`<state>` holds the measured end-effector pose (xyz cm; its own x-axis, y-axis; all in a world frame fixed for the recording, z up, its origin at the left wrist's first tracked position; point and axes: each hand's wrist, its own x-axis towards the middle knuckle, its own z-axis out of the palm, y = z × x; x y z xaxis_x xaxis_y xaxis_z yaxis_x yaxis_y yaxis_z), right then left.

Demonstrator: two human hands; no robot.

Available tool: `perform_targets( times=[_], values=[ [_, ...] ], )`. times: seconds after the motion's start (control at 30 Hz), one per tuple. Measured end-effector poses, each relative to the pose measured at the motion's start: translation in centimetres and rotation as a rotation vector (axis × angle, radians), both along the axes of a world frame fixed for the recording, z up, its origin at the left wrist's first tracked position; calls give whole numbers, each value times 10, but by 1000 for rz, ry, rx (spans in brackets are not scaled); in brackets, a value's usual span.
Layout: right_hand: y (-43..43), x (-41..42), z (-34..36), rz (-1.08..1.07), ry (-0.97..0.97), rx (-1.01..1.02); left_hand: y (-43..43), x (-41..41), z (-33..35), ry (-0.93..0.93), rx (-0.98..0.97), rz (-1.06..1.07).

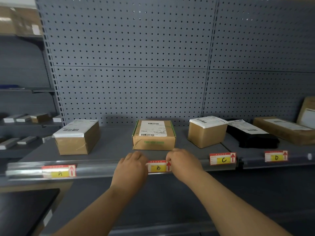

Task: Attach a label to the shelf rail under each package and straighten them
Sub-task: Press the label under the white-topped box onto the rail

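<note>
Hands (132,165) pinching rectangular B label (158,167), glossy rail (102,168)

- Label A (59,171) on the shelf rail (102,169): handwritten "A", red arrow.
- Label B (158,166): "B".
- Label C (223,158): "C".
- Label D (276,156): "D".
- Package slips: barcodes, print seemingly too blurred to read.

Labels (158,166) on rail: four. Packages (154,135) on shelf: six. Hands (132,165): two.
</note>
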<state>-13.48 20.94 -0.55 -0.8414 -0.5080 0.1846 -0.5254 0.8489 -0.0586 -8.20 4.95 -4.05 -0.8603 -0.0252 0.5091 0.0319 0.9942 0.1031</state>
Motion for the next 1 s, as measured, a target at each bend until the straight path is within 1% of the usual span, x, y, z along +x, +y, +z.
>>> perform_targets(
  times=[0.13,0.27,0.4,0.57,0.67,0.73,0.83,1.0],
  values=[
    [5,1,-1,32,-15,-18,1,1,3,-19,-6,5],
    [21,0,3,46,-61,-146,6,0,9,-7,-38,21],
    [47,-9,12,7,-39,-214,31,-8,13,32,-95,-29],
    [95,-24,17,-65,24,-226,84,-29,18,15,-135,-85],
    [127,-37,17,-119,38,-213,118,-43,19,43,-97,-143],
    [146,-45,15,-140,37,-202,138,-52,19,36,-111,-153],
    [171,-55,13,-139,6,-200,164,-64,19,-6,-109,-137],
    [195,-67,8,-71,-29,-197,185,-77,12,-40,-74,-94]
  ],
)
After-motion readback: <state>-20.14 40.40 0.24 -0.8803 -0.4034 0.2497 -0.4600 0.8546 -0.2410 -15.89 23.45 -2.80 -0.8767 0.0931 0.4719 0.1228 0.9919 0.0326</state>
